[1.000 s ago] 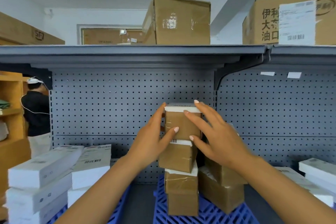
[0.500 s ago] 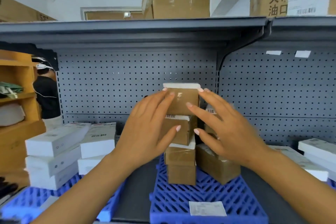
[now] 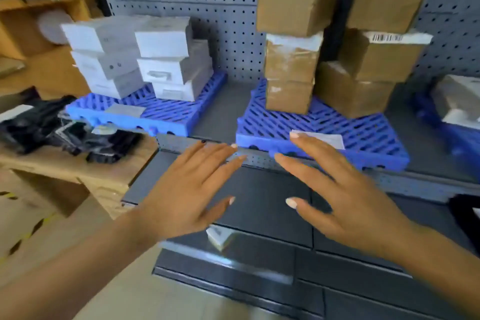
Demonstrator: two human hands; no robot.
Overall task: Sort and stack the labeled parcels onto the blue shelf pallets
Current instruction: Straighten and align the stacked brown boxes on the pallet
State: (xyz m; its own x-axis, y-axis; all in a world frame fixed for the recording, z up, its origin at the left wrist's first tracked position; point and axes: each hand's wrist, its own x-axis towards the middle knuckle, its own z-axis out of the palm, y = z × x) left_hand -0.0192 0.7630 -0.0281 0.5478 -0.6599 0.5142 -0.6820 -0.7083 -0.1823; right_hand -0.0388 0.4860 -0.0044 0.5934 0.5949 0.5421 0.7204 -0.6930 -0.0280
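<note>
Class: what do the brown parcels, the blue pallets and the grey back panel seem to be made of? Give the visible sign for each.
Brown parcels: cardboard, with matt brown faces and white paper labels. Blue pallets: likely moulded plastic, shown by the uniform colour, slotted grid and rounded edges. Back panel: probably painted sheet metal, with regular punched holes and a smooth grey finish.

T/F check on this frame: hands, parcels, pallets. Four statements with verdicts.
1. The left hand and the right hand hold nothing, fingers spread. True.
2. The brown parcels stand on the bare shelf. False: they stand on the middle pallet.
3. White boxes are stacked on the left pallet. True.
4. The front of the middle pallet is bare. False: a paper slip lies there.
</note>
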